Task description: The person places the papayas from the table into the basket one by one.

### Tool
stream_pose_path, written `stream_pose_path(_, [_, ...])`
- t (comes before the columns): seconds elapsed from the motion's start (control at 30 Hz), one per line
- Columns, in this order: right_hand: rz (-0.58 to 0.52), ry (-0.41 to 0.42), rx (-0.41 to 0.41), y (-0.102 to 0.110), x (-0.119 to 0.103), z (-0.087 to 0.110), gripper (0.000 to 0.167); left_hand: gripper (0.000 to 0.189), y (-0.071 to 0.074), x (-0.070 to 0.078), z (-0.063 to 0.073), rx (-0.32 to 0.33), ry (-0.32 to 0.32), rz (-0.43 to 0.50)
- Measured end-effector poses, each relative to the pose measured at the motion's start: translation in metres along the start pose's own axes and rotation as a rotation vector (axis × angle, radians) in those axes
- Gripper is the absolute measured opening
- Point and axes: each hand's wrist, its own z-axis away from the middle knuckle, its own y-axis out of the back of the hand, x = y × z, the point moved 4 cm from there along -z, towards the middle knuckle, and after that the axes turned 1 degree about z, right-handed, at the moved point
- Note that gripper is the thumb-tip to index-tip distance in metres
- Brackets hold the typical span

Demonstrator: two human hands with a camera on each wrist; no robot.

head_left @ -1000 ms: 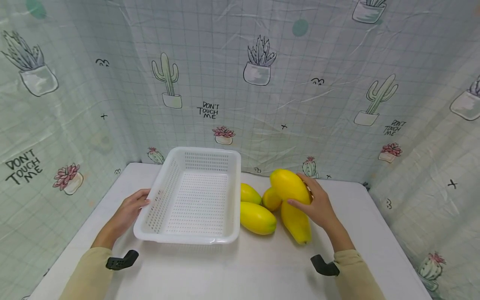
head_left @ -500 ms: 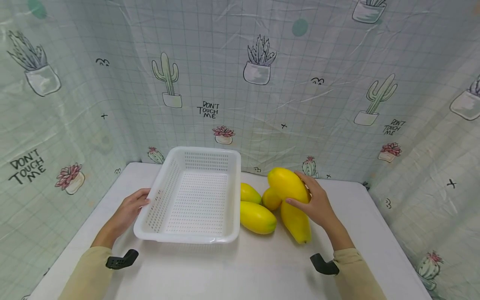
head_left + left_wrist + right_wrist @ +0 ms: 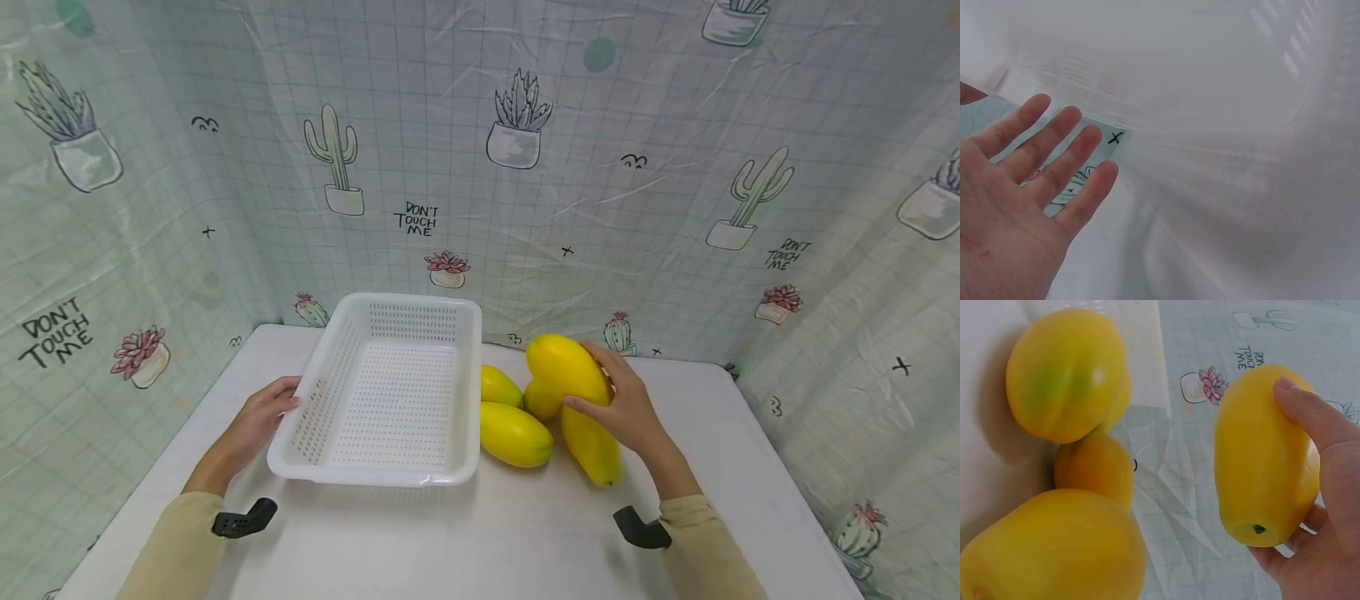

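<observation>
- Curtain (image 3: 480, 179), cactus-printed, fills the upper frame and both edges.
- White table (image 3: 450, 550) spans bottom centre.
- White basket (image 3: 375, 478), perforated, left of centre.
- Right hand (image 3: 628, 408), right of centre: thumb and fingers wrapped wide around the held fruit (image 3: 564, 367).
- Left hand (image 3: 258, 417), at the basket's left edge: thumb over the rim, other fingers fairly straight and spread beneath; pressure cannot be told. Best kept steady, lest the basket slide.
- Held fruit: yellow, above the pile, apart from its neighbours in the right wrist view. Skin looks smooth, probably slippery; thumb and fingers should stay opposed, fruit well clear before any sideways shift.
- Long fruit (image 3: 592, 446), lower right of the pile.
- Front fruit (image 3: 517, 435) and greenish fruit (image 3: 498, 387), beside the basket's right side; contact unclear.
- Small fruit (image 3: 542, 402), mid-pile.
</observation>
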Motion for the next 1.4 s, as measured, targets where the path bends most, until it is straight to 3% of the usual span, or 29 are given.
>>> stream_pose_path(0.63, [-0.019, 0.032, -0.004, -0.014, -0.011, -0.003, 0.077, 0.049, 0.0, -0.005, 0.0, 0.013, -0.009, -0.004])
stream_pose_path(1.4, [-0.05, 0.047, -0.066, -0.032, -0.031, -0.008, 0.078, 0.05, -0.001, -0.006, -0.001, 0.008, -0.028, 0.02])
